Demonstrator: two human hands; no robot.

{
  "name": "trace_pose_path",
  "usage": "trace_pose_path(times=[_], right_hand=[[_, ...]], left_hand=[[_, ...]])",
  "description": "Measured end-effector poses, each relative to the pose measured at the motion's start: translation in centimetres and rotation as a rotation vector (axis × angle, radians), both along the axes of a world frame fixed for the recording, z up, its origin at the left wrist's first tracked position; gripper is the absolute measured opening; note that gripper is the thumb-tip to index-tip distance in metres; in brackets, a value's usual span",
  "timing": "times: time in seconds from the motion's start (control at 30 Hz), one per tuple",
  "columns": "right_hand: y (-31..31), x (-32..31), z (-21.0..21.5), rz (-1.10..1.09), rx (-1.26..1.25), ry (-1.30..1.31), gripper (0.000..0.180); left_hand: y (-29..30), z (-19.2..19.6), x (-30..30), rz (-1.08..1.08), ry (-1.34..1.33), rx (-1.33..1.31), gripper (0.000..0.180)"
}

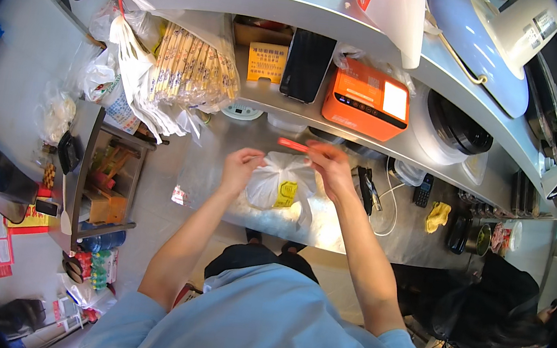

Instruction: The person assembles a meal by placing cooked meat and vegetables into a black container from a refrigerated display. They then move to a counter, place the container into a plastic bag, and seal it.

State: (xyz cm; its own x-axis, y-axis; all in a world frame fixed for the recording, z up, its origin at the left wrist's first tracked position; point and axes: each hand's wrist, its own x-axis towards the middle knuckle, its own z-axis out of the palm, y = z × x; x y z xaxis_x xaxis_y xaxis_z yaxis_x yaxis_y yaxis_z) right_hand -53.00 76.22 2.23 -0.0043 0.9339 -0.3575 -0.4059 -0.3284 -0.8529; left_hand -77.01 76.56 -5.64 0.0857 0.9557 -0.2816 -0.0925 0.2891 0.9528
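Note:
A knotted white plastic bag (pixel 266 190) with a yellow label (pixel 286 193) on its front sits on the metal counter before me. My right hand (pixel 331 166) is above the bag's right side, closed in a pinch on a small flat red strip (pixel 292 145). The strip points left, over the gathered top of the bag. At the bag's upper left, my left hand (pixel 243 167) has its thumb and fingertips pressed together. Whether it holds a bit of the bag or something small, I cannot make out.
An orange label printer (pixel 367 101), a dark phone-like device (pixel 307 66) and wrapped chopsticks (pixel 190 69) line the shelf above. To the right on the counter (pixel 355 225) lie a white cable (pixel 395 213), a black handset (pixel 422 190) and a yellow cloth (pixel 436 217). A person in black (pixel 484 310) is at right.

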Motion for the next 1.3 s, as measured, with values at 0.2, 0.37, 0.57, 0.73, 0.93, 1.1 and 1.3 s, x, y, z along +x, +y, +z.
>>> trace_pose_path(times=[0.2,0.37,0.57,0.73,0.93,1.1,1.3], right_hand=[[2.2,-6.5,5.0,0.39,0.112,-0.169,0.016],[2.7,-3.9,-0.9,0.425,0.28,-0.165,0.011],[0.3,-5.8,-10.8,0.235,0.325,-0.493,0.023],[-0.7,-7.6,-10.3,-0.012,0.261,-0.687,0.025],[-2.6,-9.0,-8.1,-0.255,0.501,-1.11,0.031],[-0.9,-10.7,-9.7,-0.123,0.497,-1.246,0.028],[1.0,-7.8,-13.1,-0.057,0.5,-0.932,0.033]], left_hand=[[-0.1,3.6,3.8,0.03,0.896,0.563,0.028],[4.0,2.9,-1.0,-0.135,0.238,0.095,0.022],[6.1,4.7,-1.9,-0.171,0.214,-0.128,0.033],[5.4,5.4,-1.0,-0.166,0.165,-0.144,0.035],[4.4,5.9,-1.0,-0.088,0.128,-0.147,0.035],[3.6,6.2,-0.7,-0.083,0.06,-0.143,0.034],[0.7,4.4,-2.7,0.055,-0.058,0.002,0.043]])
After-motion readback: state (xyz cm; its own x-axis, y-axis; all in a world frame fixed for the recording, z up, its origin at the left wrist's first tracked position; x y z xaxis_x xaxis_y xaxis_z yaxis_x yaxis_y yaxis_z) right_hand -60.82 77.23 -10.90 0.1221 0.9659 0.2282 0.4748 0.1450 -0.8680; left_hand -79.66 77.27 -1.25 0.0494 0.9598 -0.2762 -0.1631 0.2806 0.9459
